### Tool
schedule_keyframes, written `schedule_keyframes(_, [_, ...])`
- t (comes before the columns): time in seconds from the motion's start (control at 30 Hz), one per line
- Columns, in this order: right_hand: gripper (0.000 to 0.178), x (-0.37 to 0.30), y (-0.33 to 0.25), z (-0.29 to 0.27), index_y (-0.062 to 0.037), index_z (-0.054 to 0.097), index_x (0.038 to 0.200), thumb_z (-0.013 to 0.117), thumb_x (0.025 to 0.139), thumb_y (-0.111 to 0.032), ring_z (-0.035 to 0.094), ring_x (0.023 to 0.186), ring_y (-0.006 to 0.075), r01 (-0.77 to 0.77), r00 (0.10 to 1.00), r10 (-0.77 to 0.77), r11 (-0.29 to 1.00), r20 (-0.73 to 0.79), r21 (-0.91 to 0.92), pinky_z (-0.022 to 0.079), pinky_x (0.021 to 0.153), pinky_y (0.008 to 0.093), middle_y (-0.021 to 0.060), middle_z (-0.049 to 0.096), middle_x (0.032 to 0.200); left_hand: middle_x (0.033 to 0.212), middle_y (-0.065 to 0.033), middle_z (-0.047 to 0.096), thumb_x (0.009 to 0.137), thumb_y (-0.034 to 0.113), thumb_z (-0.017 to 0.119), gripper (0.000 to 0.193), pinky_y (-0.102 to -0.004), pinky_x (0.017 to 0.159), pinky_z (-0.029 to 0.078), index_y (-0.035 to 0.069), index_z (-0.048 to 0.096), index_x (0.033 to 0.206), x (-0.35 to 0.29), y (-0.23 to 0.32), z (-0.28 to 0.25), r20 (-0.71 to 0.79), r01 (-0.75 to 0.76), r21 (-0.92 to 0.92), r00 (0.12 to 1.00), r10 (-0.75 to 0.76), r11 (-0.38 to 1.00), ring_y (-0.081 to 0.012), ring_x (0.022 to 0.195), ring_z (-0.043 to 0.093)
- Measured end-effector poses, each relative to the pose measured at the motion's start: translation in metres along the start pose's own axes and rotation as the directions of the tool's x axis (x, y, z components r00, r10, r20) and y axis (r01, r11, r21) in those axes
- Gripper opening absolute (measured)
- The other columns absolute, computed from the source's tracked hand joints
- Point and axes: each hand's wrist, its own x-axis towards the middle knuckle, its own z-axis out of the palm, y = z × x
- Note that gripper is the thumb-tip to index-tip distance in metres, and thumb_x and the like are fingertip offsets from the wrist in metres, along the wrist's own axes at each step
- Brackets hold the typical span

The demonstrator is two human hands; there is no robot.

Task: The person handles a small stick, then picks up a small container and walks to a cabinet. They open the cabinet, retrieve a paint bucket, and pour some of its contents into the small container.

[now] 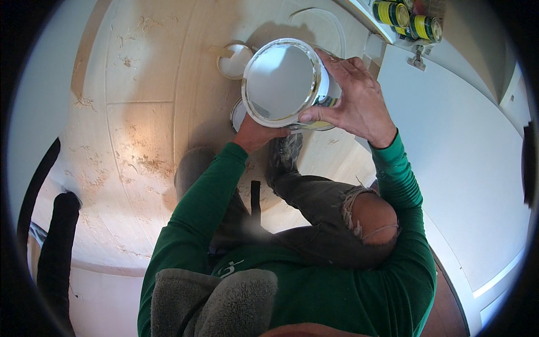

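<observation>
A round can (272, 120) of smooth white or pale grey paint is lifted off the floor between my two hands, its open mouth toward me. Dried drips and brownish smears mark its rim. My right hand (362, 104) grips the right side, thumb near the rim and fingers stretched along the far side. From below, my left hand (260, 136) supports the near edge; its fingers are mostly hidden beneath the can. Partly covered by the can, another round container (238, 116) shows a white inside. A paint-coated round lid (238, 60) lies just beyond it on the floor.
Wood shavings (149, 163) are scattered over the pale plank floor (140, 84). Several yellow-and-black tins (425, 28) stand at the upper right, near a white cabinet door (449, 129) with a metal hinge (417, 59). Black padded legs or straps (59, 241) rise at the left.
</observation>
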Motion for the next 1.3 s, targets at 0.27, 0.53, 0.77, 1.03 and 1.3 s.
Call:
schedule_keyframes(0.27, [0.123,0.002,-0.001,-0.001,-0.0055,0.053,0.151,0.079,0.060,-0.084,0.066,0.121,0.0426,0.030,1.000,-0.030,1.000,-0.003,0.002,0.040,0.118,0.0532,0.0241,0.068,0.130,0.138,-0.0092,0.064,0.061,0.014,0.102,0.098,-0.0389,0.112,0.047,0.004,0.050,0.144,-0.003,0.006,-0.001,-0.007,0.052,0.008,0.999,-0.052,0.999,-0.0229,0.127,0.061])
schedule_keyframes(0.53, [0.121,0.001,0.000,0.000,-0.0069,0.056,0.149,0.081,0.059,-0.083,0.065,0.118,0.0463,0.022,1.000,-0.022,1.000,-0.021,-0.021,0.048,0.109,0.0522,0.0219,0.070,0.128,0.138,-0.0093,0.064,0.062,0.013,0.101,0.096,-0.0394,0.113,0.047,0.005,0.051,0.144,-0.004,0.007,0.000,-0.009,0.041,-0.024,0.999,-0.042,0.999,-0.0233,0.127,0.060])
schedule_keyframes(0.77, [0.121,0.002,0.000,0.000,-0.0071,0.056,0.149,0.083,0.057,-0.082,0.064,0.120,0.0461,0.020,0.999,-0.020,1.000,-0.028,0.012,0.049,0.109,0.0518,0.0212,0.070,0.129,0.137,-0.0092,0.065,0.060,0.013,0.102,0.096,-0.0390,0.112,0.047,0.005,0.052,0.142,-0.003,0.008,0.001,-0.013,0.049,-0.015,0.999,-0.049,0.999,-0.0231,0.127,0.061])
schedule_keyframes(1.03, [0.120,-0.001,0.005,0.004,-0.0080,0.055,0.149,0.082,0.058,-0.082,0.065,0.121,0.0444,0.024,0.999,-0.025,1.000,-0.041,-0.005,0.044,0.114,0.0527,0.0214,0.070,0.129,0.136,-0.0088,0.065,0.059,0.014,0.102,0.097,-0.0393,0.111,0.048,0.005,0.053,0.141,-0.003,0.016,0.003,-0.010,0.073,0.012,0.997,-0.073,0.997,-0.0228,0.126,0.061])
schedule_keyframes(1.3, [0.122,0.001,0.005,0.001,-0.0047,0.053,0.150,0.081,0.059,-0.082,0.068,0.119,0.0376,0.036,0.999,-0.036,0.999,-0.004,0.007,0.038,0.120,0.0533,0.0231,0.069,0.129,0.137,-0.0089,0.064,0.060,0.013,0.102,0.097,-0.0384,0.112,0.048,0.004,0.052,0.142,-0.003,0.011,0.002,-0.023,0.072,0.008,0.997,-0.071,0.997,-0.0226,0.127,0.061])
